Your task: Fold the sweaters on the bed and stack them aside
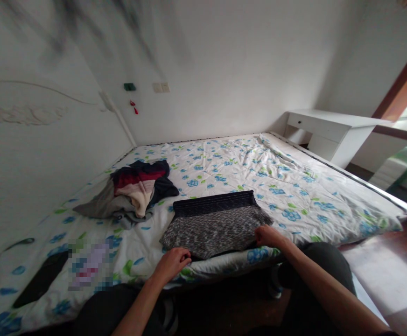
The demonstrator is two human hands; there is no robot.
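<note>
The grey speckled garment (215,228) lies flat on the bed (221,161), close to its near edge, with its long axis running from side to side, roughly along that edge, the right end slightly farther off. Its black band (214,202) forms the far side, beyond both hands, so the body of the cloth lies forward of the grip and mostly between the two wrists. The left hand (175,261) is at the near edge, inward of the left corner, fingers curled in and almost closed; whether any cloth is caught in them I cannot tell. The right hand (268,235) is at the near right corner, finger and thumb closed on the cloth there. The right hand looks a little nearer the band's right end than the left hand is to its left end. Past the band, the flowered cover runs back to the wall (224,93), slightly rumpled, giving room on the far side and to the right. To the left there is less: a heap of clothes (133,191) sits just beside the garment, a little farther back, and a dark flat object (42,279) lies well apart, nearer the person. Toward the body, the bed edge drops off at once above the knees, leaving hardly any surface there.
</note>
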